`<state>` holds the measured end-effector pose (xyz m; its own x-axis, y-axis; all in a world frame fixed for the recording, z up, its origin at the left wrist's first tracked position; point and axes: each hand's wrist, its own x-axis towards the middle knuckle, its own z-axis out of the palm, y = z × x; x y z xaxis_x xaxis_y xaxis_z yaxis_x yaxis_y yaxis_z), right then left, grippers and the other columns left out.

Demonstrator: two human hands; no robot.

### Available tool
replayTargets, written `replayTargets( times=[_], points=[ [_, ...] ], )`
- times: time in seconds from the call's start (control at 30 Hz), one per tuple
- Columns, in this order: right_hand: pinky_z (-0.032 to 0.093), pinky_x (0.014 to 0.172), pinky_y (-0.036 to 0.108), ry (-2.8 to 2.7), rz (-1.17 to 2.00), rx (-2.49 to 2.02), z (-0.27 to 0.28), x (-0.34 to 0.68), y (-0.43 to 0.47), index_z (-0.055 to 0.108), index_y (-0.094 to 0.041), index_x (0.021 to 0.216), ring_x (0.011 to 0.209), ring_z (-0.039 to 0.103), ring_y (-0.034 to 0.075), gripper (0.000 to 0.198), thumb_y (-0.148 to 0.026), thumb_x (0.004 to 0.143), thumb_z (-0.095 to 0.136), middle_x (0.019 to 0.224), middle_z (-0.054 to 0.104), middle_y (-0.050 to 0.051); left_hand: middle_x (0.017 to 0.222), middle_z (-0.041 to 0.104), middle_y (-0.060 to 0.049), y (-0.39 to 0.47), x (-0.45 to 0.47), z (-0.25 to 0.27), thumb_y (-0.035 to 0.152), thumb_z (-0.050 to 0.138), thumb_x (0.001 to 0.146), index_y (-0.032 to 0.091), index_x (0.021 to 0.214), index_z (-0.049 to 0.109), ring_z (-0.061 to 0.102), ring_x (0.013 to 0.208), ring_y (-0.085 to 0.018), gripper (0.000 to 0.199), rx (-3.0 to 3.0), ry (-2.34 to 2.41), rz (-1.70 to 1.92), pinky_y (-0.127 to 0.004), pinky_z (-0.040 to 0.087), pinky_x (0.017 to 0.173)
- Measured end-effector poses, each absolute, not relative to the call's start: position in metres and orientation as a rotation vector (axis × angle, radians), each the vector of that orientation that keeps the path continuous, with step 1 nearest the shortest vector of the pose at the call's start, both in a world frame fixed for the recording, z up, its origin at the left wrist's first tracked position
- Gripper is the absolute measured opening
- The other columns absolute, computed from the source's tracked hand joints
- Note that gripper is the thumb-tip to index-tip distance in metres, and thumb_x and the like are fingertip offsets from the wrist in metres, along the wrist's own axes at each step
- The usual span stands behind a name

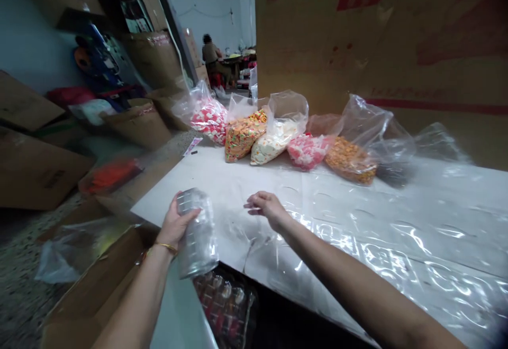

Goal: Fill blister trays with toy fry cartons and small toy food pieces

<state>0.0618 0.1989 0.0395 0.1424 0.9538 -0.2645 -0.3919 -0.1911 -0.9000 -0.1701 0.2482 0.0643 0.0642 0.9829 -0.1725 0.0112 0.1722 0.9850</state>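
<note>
My left hand (177, 223) is closed around a stack of clear plastic trays (197, 232), tilted over the table's left front edge. The trays look nested, with ridges along the side. My right hand (265, 207) is above the white tabletop (166, 194), its fingers loosely stretched out and apart, with nothing visible in them. To its right, shiny clear plastic trays (381, 254) with rounded outlines cover much of the table. Under the left front edge, more clear packs with dark red contents (224, 306) are partly hidden.
Along the back stand clear bags of small pieces: red-and-white (210, 121), orange (243, 135), white (270, 143), pink (307, 150) and orange-brown (351, 161). A large cardboard box (381, 42) rises behind. An open carton (89, 293) is at lower left. A person (212, 55) sits far back.
</note>
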Motion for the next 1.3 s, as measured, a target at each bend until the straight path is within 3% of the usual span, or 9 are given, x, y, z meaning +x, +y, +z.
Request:
replayTargets(
  times=[0.3, 0.4, 0.5, 0.6, 0.8, 0.97, 1.03, 1.17, 1.3],
  points=[
    [0.045, 0.071, 0.036, -0.56, 0.998, -1.678, 0.013, 0.117, 0.264, 0.053, -0.016, 0.068, 0.079, 0.059, 0.02, 0.01, -0.024, 0.074, 0.053, 0.078, 0.06, 0.011, 0.104, 0.058, -0.003, 0.242, -0.175, 0.065, 0.023, 0.075, 0.057, 0.029, 0.129, 0.031, 0.059, 0.078, -0.01, 0.085, 1.09, 1.267, 1.005, -0.021, 0.047, 0.071],
    [0.036, 0.087, 0.039, -0.784, 0.718, -1.857, 0.005, 0.12, 0.259, 0.059, -0.014, 0.088, 0.102, 0.05, 0.025, 0.017, -0.022, 0.075, 0.051, 0.104, 0.056, 0.016, 0.105, 0.058, -0.003, 0.239, -0.169, 0.068, 0.023, 0.076, 0.056, 0.03, 0.13, 0.031, 0.059, 0.08, -0.011, 0.087, 1.092, 1.247, 0.999, -0.022, 0.047, 0.074],
    [0.029, 0.095, 0.038, -1.544, 0.371, -1.94, -0.002, 0.105, 0.249, 0.054, -0.017, 0.111, 0.114, 0.041, 0.025, 0.034, -0.029, 0.08, 0.048, 0.124, 0.047, 0.013, 0.105, 0.059, -0.002, 0.238, -0.164, 0.069, 0.022, 0.076, 0.055, 0.03, 0.13, 0.031, 0.06, 0.079, -0.011, 0.088, 1.092, 1.226, 0.988, -0.023, 0.047, 0.075],
    [0.021, 0.099, 0.043, -2.098, 0.203, -1.915, -0.011, 0.084, 0.24, 0.054, -0.019, 0.112, 0.116, 0.037, 0.028, 0.042, -0.042, 0.077, 0.053, 0.121, 0.051, 0.012, 0.103, 0.06, -0.002, 0.236, -0.159, 0.069, 0.023, 0.076, 0.056, 0.031, 0.131, 0.029, 0.06, 0.079, -0.012, 0.088, 1.102, 1.188, 0.971, -0.024, 0.047, 0.074],
    [0.015, 0.1, 0.044, -1.972, 0.028, -2.092, -0.019, 0.079, 0.223, 0.059, -0.012, 0.102, 0.105, 0.043, 0.028, 0.037, -0.04, 0.082, 0.048, 0.102, 0.058, 0.017, 0.102, 0.061, -0.002, 0.23, -0.157, 0.07, 0.022, 0.076, 0.055, 0.031, 0.13, 0.03, 0.06, 0.079, -0.012, 0.089, 1.131, 1.172, 0.961, -0.025, 0.047, 0.076],
    [0.03, 0.093, 0.038, -1.688, 0.407, -1.677, 0.012, 0.059, 0.214, 0.06, -0.018, 0.103, 0.105, 0.046, 0.022, 0.031, -0.038, 0.08, 0.052, 0.111, 0.056, 0.011, 0.108, 0.058, -0.004, 0.226, -0.146, 0.071, 0.021, 0.075, 0.056, 0.028, 0.131, 0.028, 0.06, 0.084, -0.013, 0.089, 1.138, 1.116, 0.973, -0.026, 0.047, 0.078],
    [0.038, 0.081, 0.031, -1.486, 0.727, -1.396, 0.03, 0.037, 0.207, 0.062, -0.019, 0.096, 0.089, 0.053, 0.017, 0.029, -0.04, 0.078, 0.053, 0.098, 0.06, 0.007, 0.109, 0.057, -0.006, 0.223, -0.139, 0.074, 0.021, 0.074, 0.057, 0.026, 0.132, 0.026, 0.06, 0.087, -0.014, 0.089, 1.129, 1.064, 0.968, -0.026, 0.047, 0.079],
    [0.039, 0.07, 0.028, -1.128, 1.284, -1.046, 0.052, 0.002, 0.186, 0.065, -0.017, 0.074, 0.068, 0.052, 0.012, 0.029, -0.04, 0.059, 0.07, 0.071, 0.061, -0.001, 0.11, 0.057, -0.008, 0.215, -0.127, 0.081, 0.02, 0.073, 0.058, 0.024, 0.132, 0.024, 0.06, 0.089, -0.017, 0.09, 1.079, 1.004, 0.958, -0.027, 0.048, 0.077],
    [0.037, 0.067, 0.027, -0.866, 1.528, -0.928, 0.048, -0.002, 0.17, 0.065, -0.015, 0.065, 0.06, 0.049, 0.01, 0.026, -0.036, 0.052, 0.073, 0.06, 0.059, -0.003, 0.105, 0.059, -0.007, 0.205, -0.125, 0.082, 0.019, 0.073, 0.056, 0.024, 0.132, 0.025, 0.06, 0.085, -0.017, 0.09, 1.066, 1.006, 0.915, -0.026, 0.049, 0.072]
  ],
)
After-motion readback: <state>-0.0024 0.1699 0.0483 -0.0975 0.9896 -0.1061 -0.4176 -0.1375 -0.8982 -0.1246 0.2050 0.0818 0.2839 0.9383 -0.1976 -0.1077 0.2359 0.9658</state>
